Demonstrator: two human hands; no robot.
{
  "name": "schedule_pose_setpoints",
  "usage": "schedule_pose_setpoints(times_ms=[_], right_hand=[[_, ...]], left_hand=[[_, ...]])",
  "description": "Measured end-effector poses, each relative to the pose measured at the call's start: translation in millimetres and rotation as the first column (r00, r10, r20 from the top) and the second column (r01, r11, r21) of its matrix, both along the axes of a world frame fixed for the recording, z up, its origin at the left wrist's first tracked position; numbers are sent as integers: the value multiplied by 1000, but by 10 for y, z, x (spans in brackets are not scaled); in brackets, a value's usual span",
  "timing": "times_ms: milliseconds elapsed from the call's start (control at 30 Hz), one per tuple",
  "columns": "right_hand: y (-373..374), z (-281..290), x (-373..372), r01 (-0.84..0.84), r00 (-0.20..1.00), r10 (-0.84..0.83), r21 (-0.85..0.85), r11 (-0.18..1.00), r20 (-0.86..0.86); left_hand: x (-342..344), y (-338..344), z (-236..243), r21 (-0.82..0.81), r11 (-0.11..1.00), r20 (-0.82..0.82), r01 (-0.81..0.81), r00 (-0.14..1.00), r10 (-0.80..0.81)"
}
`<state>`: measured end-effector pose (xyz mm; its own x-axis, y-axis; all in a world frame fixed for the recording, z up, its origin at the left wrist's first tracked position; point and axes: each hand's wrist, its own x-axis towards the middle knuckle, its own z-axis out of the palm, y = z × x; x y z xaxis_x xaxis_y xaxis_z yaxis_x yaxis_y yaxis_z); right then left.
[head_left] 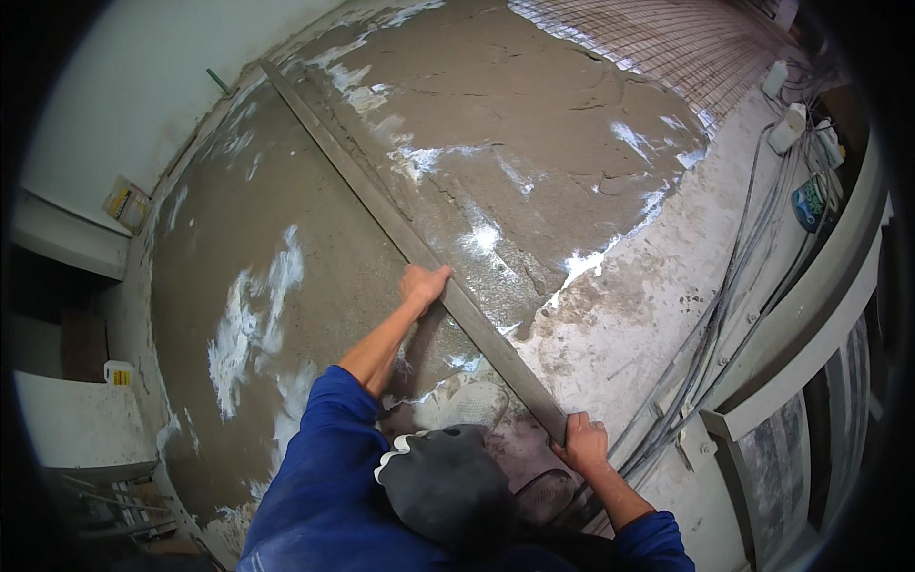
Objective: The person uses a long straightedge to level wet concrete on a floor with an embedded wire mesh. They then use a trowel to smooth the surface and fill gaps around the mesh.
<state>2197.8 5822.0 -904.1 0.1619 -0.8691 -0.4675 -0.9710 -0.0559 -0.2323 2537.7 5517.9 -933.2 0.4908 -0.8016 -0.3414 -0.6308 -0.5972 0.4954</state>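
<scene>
I see the left hand [423,286] closed midway on the long bar [377,202], right hand [583,443] closed on its near end; it crosses mortar [276,186] nearly to the wall [143,105]; pale floor [610,334] opens right of it.

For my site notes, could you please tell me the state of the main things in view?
Bar, lying diagonally
Left hand, closed on the bar
Right hand, closed on the bar's near end
Mortar left of the bar, fairly smooth
Mortar right of the bar, rough, uneven
Wire mesh, exposed
Cables, loosely bunched
</scene>
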Motion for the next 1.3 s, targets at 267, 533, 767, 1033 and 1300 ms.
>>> schedule_pose_setpoints(times_ms=[267, 533, 767, 1033, 1300], right_hand=[[24, 11, -119, 14, 1000, -15, 46, 999, 5], [302, -61, -32, 88, 994, -93, 96, 992, 54], [82, -199, 193, 158, 978, -152, -30, 987, 143], [-33, -332, 91, 205, 970, -189, -94, 974, 154], [140, -145, -164, 192, 979, -186, -86, 978, 82]], left_hand=[[-92, 6, -330, 71, 997, -39, -21, 999, 24], [-111, 198, -282, 99, 993, -99, 61, 994, -51], [-9, -172, -271, 106, 989, -160, 108, 983, -90], [-89, -399, -246, 78, 987, -198, 141, 972, -124], [-382, -194, -498, 137, 962, -318, 235, 930, -182]])
